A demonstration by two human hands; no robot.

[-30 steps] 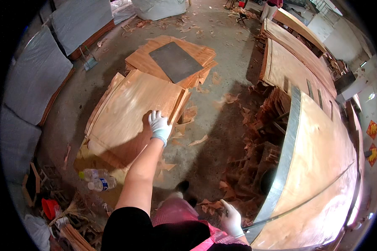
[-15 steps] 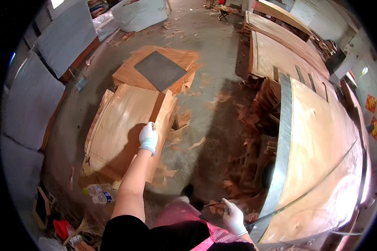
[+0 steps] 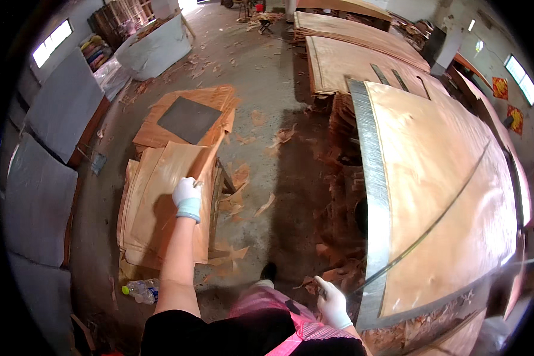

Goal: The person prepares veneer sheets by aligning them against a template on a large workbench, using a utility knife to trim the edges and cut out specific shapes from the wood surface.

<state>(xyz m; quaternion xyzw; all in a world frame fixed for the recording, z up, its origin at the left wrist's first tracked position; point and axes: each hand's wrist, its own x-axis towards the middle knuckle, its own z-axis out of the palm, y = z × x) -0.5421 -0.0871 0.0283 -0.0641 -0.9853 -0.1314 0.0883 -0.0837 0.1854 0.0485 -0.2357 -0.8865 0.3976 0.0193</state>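
My white-gloved left hand (image 3: 187, 197) is closed on the raised right edge of the top veneer sheet (image 3: 160, 178) on a low stack at the left. My gloved right hand (image 3: 332, 305) is low at the right, fingers curled around something dark I cannot make out. A long, thin dark rod (image 3: 427, 230) runs from beside it across a large pale sheet (image 3: 433, 166) with a grey metal strip (image 3: 371, 178) along its left edge. Beyond the left stack, a dark square board (image 3: 190, 118) lies on more orange veneer (image 3: 219, 95).
Grey-covered stacks (image 3: 38, 202) line the left. Plastic bottles (image 3: 141, 289) lie by the low stack. Further veneer piles (image 3: 368, 59) stand along the right. Wood scraps (image 3: 240, 175) litter the concrete floor (image 3: 261, 231) between, and a wrapped bundle (image 3: 154, 47) sits at the back.
My left hand has closed on the sheet's edge and lifted it, shifting left and up in the picture from a second ago. The view has tilted up, showing more of the far room.
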